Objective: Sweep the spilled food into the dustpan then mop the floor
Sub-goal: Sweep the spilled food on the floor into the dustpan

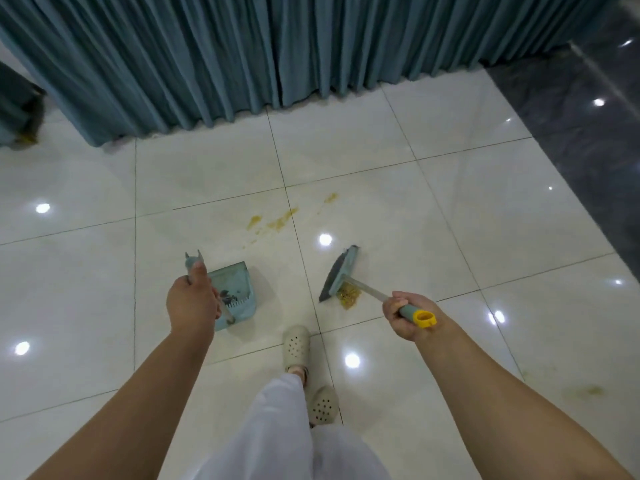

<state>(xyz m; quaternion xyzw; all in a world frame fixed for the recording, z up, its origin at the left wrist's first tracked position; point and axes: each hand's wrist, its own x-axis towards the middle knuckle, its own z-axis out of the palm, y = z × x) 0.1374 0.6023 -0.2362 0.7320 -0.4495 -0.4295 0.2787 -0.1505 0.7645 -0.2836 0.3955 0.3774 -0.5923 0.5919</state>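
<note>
Head view showed the left hand (192,301) curled around the upright handle of a pale teal plastic dustpan (235,292) resting on the glossy white tiled floor (450,209); at three o'clock from it, the right hand (407,315) clamped the yellow-capped handle of a teal broom (341,273); a clump of yellow spilled food (349,293) lay against its head; yellow smears (273,222) marked the tiles at twelve o'clock, near teal pleated curtains (242,53).
</note>
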